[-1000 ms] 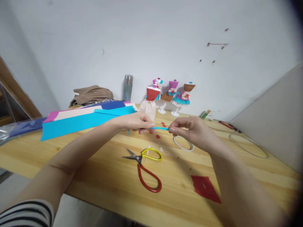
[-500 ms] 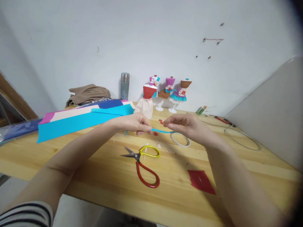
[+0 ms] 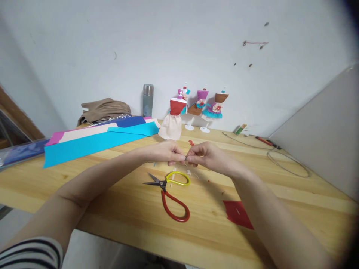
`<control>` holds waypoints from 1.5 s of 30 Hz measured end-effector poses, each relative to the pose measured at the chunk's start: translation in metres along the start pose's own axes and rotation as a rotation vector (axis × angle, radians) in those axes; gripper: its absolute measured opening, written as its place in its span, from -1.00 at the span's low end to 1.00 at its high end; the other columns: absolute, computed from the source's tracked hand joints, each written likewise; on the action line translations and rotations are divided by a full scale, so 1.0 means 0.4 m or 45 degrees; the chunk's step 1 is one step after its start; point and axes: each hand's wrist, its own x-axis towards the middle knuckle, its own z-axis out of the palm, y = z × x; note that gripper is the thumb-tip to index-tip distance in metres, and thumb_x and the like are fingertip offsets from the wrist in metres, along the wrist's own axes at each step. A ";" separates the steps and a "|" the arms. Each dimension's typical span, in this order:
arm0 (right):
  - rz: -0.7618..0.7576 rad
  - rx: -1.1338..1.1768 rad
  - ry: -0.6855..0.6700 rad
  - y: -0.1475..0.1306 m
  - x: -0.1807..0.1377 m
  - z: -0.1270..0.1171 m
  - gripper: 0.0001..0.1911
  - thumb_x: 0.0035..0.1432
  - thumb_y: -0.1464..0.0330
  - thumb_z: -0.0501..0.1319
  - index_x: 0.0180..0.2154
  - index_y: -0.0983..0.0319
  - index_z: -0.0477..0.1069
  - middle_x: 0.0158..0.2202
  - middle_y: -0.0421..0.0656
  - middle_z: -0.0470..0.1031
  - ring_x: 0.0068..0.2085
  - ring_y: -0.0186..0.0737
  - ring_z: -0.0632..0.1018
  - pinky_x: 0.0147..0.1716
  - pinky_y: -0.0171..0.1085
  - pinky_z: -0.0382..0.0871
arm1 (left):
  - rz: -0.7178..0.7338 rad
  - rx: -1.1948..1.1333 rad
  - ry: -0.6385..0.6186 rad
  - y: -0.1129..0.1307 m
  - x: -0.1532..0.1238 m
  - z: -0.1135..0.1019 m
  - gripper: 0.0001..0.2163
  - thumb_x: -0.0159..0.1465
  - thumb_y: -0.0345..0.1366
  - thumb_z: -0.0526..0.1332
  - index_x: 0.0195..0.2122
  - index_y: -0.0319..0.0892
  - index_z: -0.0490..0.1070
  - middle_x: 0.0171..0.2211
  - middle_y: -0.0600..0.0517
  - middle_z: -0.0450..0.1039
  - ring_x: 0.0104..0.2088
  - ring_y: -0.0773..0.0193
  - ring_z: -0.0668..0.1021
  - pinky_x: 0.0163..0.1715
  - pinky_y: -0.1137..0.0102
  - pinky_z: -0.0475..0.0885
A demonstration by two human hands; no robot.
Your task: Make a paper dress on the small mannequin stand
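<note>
My left hand (image 3: 165,152) and my right hand (image 3: 206,156) meet fingertip to fingertip above the wooden table (image 3: 117,209), both pinched closed. A thin blue paper strip was between them; now it is almost wholly hidden inside the fingers, with only a small blue tip showing below my left hand. Just in front of the hands lie scissors (image 3: 171,194) with one yellow and one red handle, blades pointing left.
A red paper piece (image 3: 238,214) lies at the right front. Blue, pink and cream paper sheets (image 3: 92,142) lie at the back left. Small dress mannequins (image 3: 193,110), a grey flask (image 3: 147,100), brown cloth (image 3: 103,109) and a wire loop (image 3: 286,164) stand farther back.
My hands have come together: the right hand moved left until its fingertips touch the left hand's. The blue strip stretched between them is now hidden in the fingers.
</note>
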 end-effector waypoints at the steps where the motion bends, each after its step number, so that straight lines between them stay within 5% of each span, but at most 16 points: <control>1: 0.007 0.020 0.000 0.002 -0.001 -0.004 -0.67 0.07 0.09 0.24 -0.57 0.18 0.41 -0.59 -0.22 0.44 -0.54 -0.30 0.38 -0.52 -0.28 0.22 | -0.030 -0.002 0.001 0.001 -0.002 -0.004 -0.74 0.27 -0.15 0.17 -0.37 -0.25 0.50 -0.66 0.16 0.27 -0.61 0.44 0.23 -0.56 0.49 0.10; 23: 0.002 0.165 0.135 0.016 -0.045 -0.087 -0.69 0.07 0.06 0.31 -0.50 0.14 0.52 -0.52 -0.18 0.56 -0.44 -0.22 0.54 -0.35 -0.22 0.40 | -0.069 -0.080 0.157 0.048 -0.084 -0.125 -0.74 0.20 -0.17 0.31 -0.28 -0.31 0.59 -0.68 0.11 0.30 -0.67 0.51 0.13 -0.65 0.50 -0.06; 28: -0.005 0.108 0.180 0.007 -0.059 -0.102 -0.65 0.08 0.01 0.29 -0.51 0.13 0.51 -0.52 -0.15 0.56 -0.43 -0.17 0.55 -0.34 -0.19 0.41 | -0.087 0.046 0.160 0.064 -0.116 -0.156 -0.73 0.20 -0.16 0.29 -0.52 -0.26 0.49 -0.66 0.08 0.32 -0.66 0.50 0.17 -0.63 0.50 0.05; 33: 0.012 -0.043 0.199 -0.008 -0.055 -0.076 -0.67 0.12 0.07 0.24 -0.50 0.17 0.49 -0.52 -0.15 0.55 -0.45 -0.20 0.52 -0.40 -0.21 0.36 | -0.187 0.500 0.522 0.079 -0.144 -0.171 -0.78 0.20 -0.24 0.22 -0.53 -0.24 0.43 -0.58 0.08 0.34 -0.56 0.43 0.31 -0.54 0.48 0.14; 36: -0.022 -0.145 0.179 -0.033 -0.049 -0.034 -0.71 0.16 0.17 0.19 -0.51 0.19 0.46 -0.51 -0.15 0.55 -0.46 -0.23 0.49 -0.41 -0.24 0.33 | -0.030 0.603 0.682 0.088 -0.136 -0.142 -0.79 0.23 -0.24 0.17 -0.43 -0.25 0.50 -0.52 0.08 0.38 -0.47 0.39 0.35 -0.46 0.48 0.16; 40: -0.111 -0.147 0.159 -0.063 -0.047 0.005 -0.69 0.20 0.18 0.16 -0.52 0.18 0.43 -0.54 -0.18 0.53 -0.47 -0.26 0.48 -0.42 -0.27 0.31 | 0.213 0.412 0.362 0.082 -0.092 -0.073 -0.77 0.21 -0.18 0.23 -0.24 -0.20 0.57 -0.36 0.05 0.52 -0.33 0.33 0.45 -0.36 0.49 0.26; 45: -0.164 -0.109 0.245 -0.060 -0.044 -0.001 -0.67 0.17 0.14 0.19 -0.53 0.18 0.44 -0.54 -0.17 0.52 -0.47 -0.26 0.46 -0.40 -0.26 0.32 | 0.127 0.275 0.143 0.069 -0.062 -0.030 -0.71 0.25 -0.15 0.21 -0.48 -0.25 0.54 -0.56 0.08 0.43 -0.54 0.43 0.31 -0.52 0.48 0.14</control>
